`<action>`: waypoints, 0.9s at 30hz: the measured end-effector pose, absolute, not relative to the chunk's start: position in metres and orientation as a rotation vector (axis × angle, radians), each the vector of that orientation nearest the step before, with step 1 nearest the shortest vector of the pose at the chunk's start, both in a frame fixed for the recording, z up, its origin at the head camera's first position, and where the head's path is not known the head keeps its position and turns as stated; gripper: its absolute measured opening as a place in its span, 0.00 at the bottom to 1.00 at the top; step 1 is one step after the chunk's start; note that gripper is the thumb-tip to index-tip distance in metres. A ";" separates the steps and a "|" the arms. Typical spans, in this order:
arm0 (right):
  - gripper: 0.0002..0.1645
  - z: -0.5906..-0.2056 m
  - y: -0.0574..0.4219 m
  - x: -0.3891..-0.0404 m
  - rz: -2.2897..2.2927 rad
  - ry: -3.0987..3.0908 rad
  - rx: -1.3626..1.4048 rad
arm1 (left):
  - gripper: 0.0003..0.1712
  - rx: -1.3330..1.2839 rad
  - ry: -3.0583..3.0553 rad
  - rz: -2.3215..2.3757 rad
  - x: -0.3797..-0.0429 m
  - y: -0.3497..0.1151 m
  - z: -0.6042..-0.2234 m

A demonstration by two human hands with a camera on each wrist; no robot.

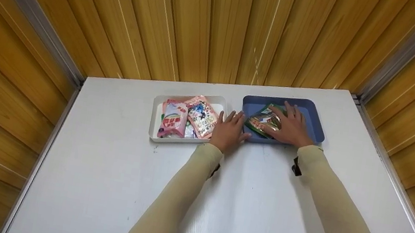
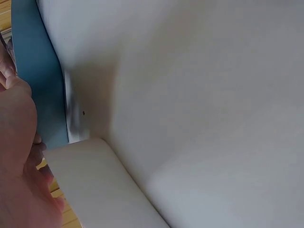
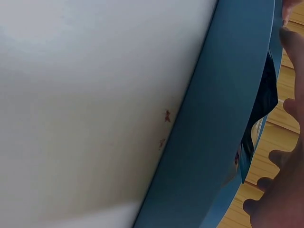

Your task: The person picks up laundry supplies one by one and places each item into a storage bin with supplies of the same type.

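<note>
My right hand [image 1: 291,125] is over the blue tray [image 1: 316,123] with its fingers spread across a green snack packet [image 1: 264,121] lying inside. In the right wrist view the fingers [image 3: 285,159] stand apart above the tray's rim, near the dark edge of the packet [image 3: 266,95]. My left hand [image 1: 228,132] lies between the two trays, fingers extended along the right end of the white tray [image 1: 154,124]. Its thumb is by the blue tray's near left corner. Several pink packets [image 1: 174,119] lie in the white tray, partly overlapping.
Both trays stand side by side towards the back of a white table [image 1: 98,174]. Wood-patterned panels [image 1: 225,27] rise behind and at both sides, with grey metal posts [image 1: 409,48] at the corners.
</note>
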State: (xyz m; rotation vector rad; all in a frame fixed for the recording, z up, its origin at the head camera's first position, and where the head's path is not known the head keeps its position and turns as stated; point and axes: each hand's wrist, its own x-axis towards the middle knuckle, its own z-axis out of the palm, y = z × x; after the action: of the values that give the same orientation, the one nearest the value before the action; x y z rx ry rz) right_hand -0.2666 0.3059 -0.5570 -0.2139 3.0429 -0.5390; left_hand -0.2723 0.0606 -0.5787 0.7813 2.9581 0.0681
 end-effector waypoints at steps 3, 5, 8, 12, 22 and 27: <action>0.52 -0.557 0.309 -0.259 -0.536 3.089 -0.206 | 0.45 0.781 2.961 0.073 -0.272 0.062 -0.578; 0.52 -0.557 0.311 -0.253 -0.517 3.123 -0.205 | 0.45 0.778 2.961 0.089 -0.271 0.063 -0.577; 0.54 -0.557 0.315 -0.244 -0.484 3.144 -0.204 | 0.45 0.769 2.959 0.106 -0.270 0.065 -0.577; 0.57 -0.555 0.318 -0.231 -0.410 3.155 -0.202 | 0.45 0.772 2.964 0.093 -0.270 0.067 -0.576; 0.59 -0.555 0.311 -0.201 -0.352 3.166 -0.199 | 0.45 0.796 2.996 0.157 -0.266 0.059 -0.577; 0.58 -0.554 0.312 -0.182 -0.373 3.191 -0.200 | 0.44 0.795 2.990 0.190 -0.265 0.058 -0.579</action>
State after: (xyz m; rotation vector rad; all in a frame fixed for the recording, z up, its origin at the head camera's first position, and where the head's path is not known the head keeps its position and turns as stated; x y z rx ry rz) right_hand -0.1823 0.3116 -0.5545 -0.1998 3.1912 -0.3731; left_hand -0.2650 0.0585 -0.5790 0.7945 2.9905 0.1902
